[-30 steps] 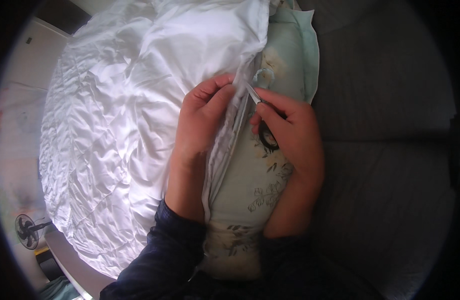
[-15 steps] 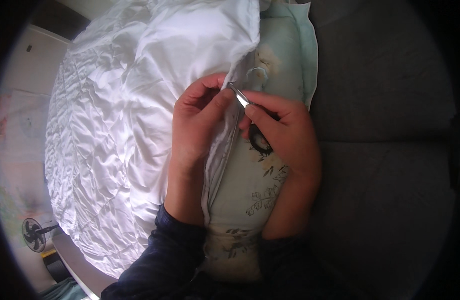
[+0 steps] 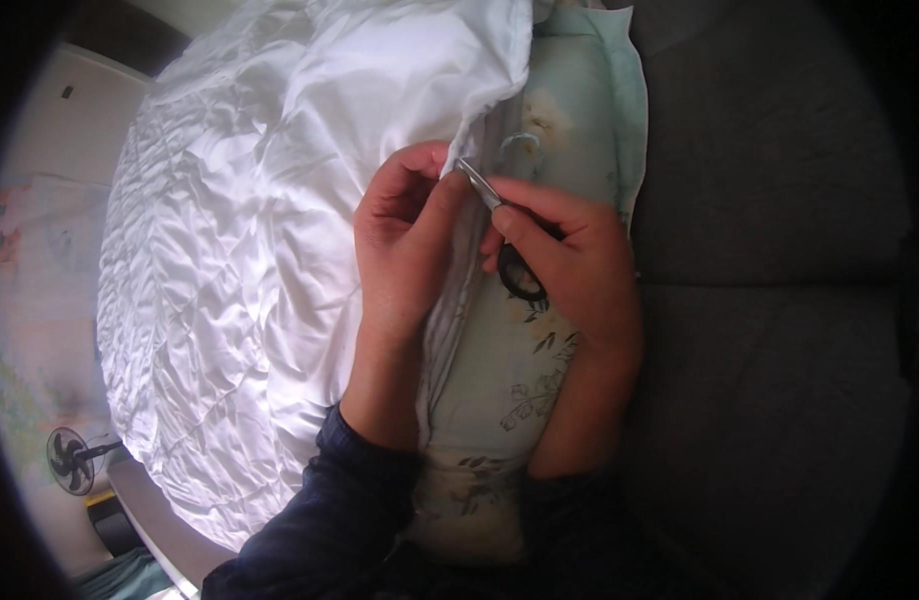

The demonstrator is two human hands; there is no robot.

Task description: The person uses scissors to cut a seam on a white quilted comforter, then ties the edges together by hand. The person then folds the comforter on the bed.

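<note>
A large white quilt (image 3: 280, 200) with puckered stitching fills the left and middle of the view. My left hand (image 3: 405, 225) pinches its right-hand edge between thumb and fingers. In my right hand (image 3: 575, 255) is a pair of small scissors (image 3: 481, 184) with silver blades and black handle loops. The blade tips touch the quilt's edge right beside my left thumb. Whether the blades are apart at the tip is too small to tell. Below the edge lies pale green floral bedding (image 3: 500, 370), and a thin light-blue loop (image 3: 520, 140) rests on it just beyond my right fingers.
A dark grey padded surface (image 3: 770, 200) with a seam runs along the right. At the far left stand a black fan (image 3: 72, 461) and a black and yellow object (image 3: 110, 525) near a pale wall (image 3: 40, 300). A pale green piped border (image 3: 630, 110) edges the bedding.
The whole view has shifted slightly, so the quilt and bedding sit a little further right. Both hands keep their grip, and the scissors stay at the quilt's edge, their blades less bright.
</note>
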